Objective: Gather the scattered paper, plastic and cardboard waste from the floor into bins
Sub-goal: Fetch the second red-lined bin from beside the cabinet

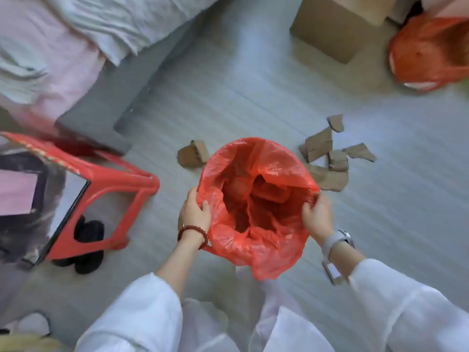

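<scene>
A red plastic bag [256, 158] lines a bin in the middle of the floor, its mouth wide open. My left hand [195, 210] grips the bag's rim on the left side. My right hand [317, 215] pinches the rim on the right side. Several torn cardboard pieces [327, 156] lie on the floor just right of the bag. One folded cardboard piece [193, 153] lies at its upper left. Dark shapes show through the bag's bottom, but I cannot tell what they are.
A red plastic stool [106, 189] stands to the left with black shoes [88, 240] under it. A bed with pink and white bedding [63, 47] fills the upper left. A cardboard box [335, 29] and a second red bag [429, 49] sit at the upper right.
</scene>
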Demonstrator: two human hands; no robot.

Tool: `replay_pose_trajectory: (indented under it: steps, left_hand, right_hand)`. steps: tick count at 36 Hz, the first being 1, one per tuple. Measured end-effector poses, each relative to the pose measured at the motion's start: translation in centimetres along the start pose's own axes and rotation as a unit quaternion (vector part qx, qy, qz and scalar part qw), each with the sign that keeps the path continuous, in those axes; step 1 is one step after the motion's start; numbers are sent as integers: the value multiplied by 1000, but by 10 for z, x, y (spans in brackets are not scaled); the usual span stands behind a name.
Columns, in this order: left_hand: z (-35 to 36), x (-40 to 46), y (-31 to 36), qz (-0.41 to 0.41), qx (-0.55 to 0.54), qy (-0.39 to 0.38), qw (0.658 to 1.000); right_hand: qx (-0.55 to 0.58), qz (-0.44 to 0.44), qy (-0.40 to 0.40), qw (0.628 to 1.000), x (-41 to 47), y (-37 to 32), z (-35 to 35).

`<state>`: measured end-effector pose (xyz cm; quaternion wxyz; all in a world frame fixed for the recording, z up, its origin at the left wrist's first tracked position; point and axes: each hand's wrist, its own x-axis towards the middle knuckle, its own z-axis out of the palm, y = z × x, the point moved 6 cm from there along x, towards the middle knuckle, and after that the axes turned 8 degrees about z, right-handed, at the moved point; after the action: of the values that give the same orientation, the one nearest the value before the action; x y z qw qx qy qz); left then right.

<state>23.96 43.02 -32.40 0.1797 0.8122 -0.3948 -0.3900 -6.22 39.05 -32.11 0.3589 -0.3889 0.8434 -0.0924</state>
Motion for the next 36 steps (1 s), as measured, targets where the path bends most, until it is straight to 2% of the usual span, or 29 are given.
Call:
replay_pose_trajectory:
  steps: [4, 10, 20, 27, 36]
  left_hand:
    - [51, 43, 87, 49, 30, -37, 998]
    - [109, 98, 204, 137, 73, -69, 985]
    - [194, 236, 360, 202, 155, -100, 962]
    - [286, 390, 425, 215, 171, -115, 955]
    - [402, 530, 424, 211, 212, -113, 947]
  right_hand:
    - [51, 46, 27, 997, 59, 5, -56]
    - [67, 89, 69, 991, 131, 0, -124]
    - [65, 139, 105, 983, 287, -47, -177]
    - [108, 184, 106, 971, 459, -80, -149]
    - [158, 164, 75, 971, 633, -69, -67]
